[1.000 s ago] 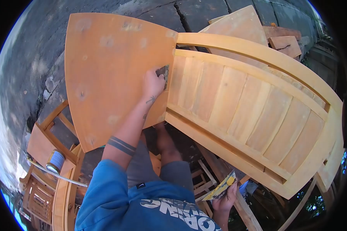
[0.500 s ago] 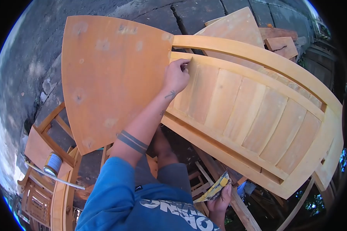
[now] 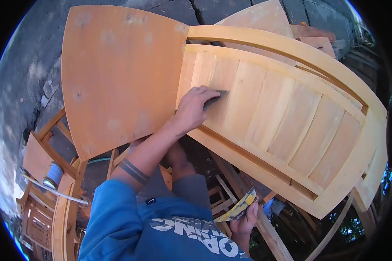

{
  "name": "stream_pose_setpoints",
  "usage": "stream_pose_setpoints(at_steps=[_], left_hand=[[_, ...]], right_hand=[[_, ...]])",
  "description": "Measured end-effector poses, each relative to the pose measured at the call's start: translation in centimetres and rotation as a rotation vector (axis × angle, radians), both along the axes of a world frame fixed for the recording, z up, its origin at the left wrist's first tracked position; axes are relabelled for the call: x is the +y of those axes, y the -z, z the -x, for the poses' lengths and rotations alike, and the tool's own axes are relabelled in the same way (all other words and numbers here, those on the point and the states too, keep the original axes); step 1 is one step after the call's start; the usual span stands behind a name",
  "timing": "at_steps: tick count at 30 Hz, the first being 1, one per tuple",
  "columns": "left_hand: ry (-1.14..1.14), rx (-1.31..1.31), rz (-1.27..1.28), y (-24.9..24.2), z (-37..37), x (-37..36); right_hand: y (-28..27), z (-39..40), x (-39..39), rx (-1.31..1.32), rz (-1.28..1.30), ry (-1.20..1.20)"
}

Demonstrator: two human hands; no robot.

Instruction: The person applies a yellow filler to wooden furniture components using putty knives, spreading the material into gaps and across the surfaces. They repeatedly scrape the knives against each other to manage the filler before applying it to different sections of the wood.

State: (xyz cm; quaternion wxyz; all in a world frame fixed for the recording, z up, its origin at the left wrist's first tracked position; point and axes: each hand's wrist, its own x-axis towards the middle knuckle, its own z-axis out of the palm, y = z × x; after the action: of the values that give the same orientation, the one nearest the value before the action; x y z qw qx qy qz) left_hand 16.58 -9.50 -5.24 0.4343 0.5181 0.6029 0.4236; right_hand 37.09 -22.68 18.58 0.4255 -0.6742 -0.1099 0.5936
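Note:
A bare wooden chair lies tipped in front of me, with its seat [image 3: 117,74] at the left and its slatted back [image 3: 287,122] reaching to the right. My left hand [image 3: 192,109] presses a small dark piece of sandpaper [image 3: 216,98] flat against the leftmost slats, just below the back's inner rail. My right hand [image 3: 244,222] hangs low near my hip. It grips a folded sheet of sandpaper [image 3: 236,211] with a yellow backing, clear of the chair.
More unfinished chair frames [image 3: 39,204] stand at the lower left, with a small blue-and-white can [image 3: 53,174] resting on one. Loose wooden boards [image 3: 318,41] lie beyond the chair at the top right. The ground is dark cracked paving [image 3: 26,74].
My left hand has slid from the seat's right edge up to the back's top rail, then down and right onto the slats. The right hand has stayed low with its folded sheet.

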Motion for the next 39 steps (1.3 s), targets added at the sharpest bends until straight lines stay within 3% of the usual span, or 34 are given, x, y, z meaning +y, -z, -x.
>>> stream_pose_setpoints(at_steps=[1, 3, 6, 8, 10, 13, 15, 18, 20, 22, 25, 27, 29, 30, 33, 35, 39], left_hand=[[0.102, -0.002, -0.051, -1.8, -1.1, -3.0], [0.56, -0.07, 0.034, -3.4, -1.6, -8.3], [0.342, -0.208, 0.236, -2.3, -0.7, -10.4], [-0.137, -0.159, 0.314, 0.0, 0.2, -7.5], [-0.386, -0.084, 0.402, 4.0, 0.9, -4.8], [-0.302, 0.071, 0.42, 0.9, -3.7, -5.7], [-0.104, -0.049, 0.371, -4.2, -6.3, -8.7], [0.021, -0.362, 0.252, -6.3, -5.0, -10.2], [-0.273, -0.246, 0.349, -1.7, -3.7, -8.5], [-0.41, -0.064, 0.611, 3.1, -3.2, -7.2], [-0.253, -0.058, 0.461, -4.7, -7.2, -6.0], [0.153, -0.646, 0.454, -11.5, -6.8, -6.7], [0.333, -0.823, 0.446, -18.8, -5.1, -7.9], [0.351, -0.598, 0.347, -19.3, -4.1, -8.4], [-0.016, -0.482, 0.519, -24.4, -0.5, -9.5], [-0.132, -0.647, 0.394, -22.4, 2.2, -11.6], [-0.281, -0.857, 0.375, -26.5, 3.8, -15.1]], right_hand=[[-0.1, -0.2, -0.1, 0.0, 0.0, 0.001], [-0.2, -0.7, -0.2, 0.006, -0.008, 0.006], [-0.2, -1.7, -0.2, 0.007, -0.037, -0.022], [-0.1, -1.7, 0.1, 0.01, -0.06, -0.001], [-0.1, -1.5, 0.3, 0.022, -0.066, -0.02], [0.3, -1.8, -0.6, 0.128, -0.132, -0.037], [0.1, -2.4, -0.8, 0.214, -0.218, -0.097], [-0.7, -2.6, -0.7, 0.21, -0.234, -0.049], [-1.3, -3.0, -0.5, 0.248, -0.271, -0.071], [-1.6, -3.4, -0.5, 0.25, -0.291, -0.083], [-2.3, -4.0, -0.6, 0.277, -0.322, -0.044], [-3.1, -4.5, -0.6, 0.327, -0.34, -0.034], [-4.5, -4.6, -0.1, 0.387, -0.379, -0.046], [-5.2, -4.8, 0.4, 0.406, -0.4, -0.051], [-6.0, -5.7, 1.4, 0.463, -0.477, -0.081], [-6.4, -5.8, 1.8, 0.511, -0.491, -0.072], [-5.6, -6.2, 2.0, 0.529, -0.492, -0.116]])
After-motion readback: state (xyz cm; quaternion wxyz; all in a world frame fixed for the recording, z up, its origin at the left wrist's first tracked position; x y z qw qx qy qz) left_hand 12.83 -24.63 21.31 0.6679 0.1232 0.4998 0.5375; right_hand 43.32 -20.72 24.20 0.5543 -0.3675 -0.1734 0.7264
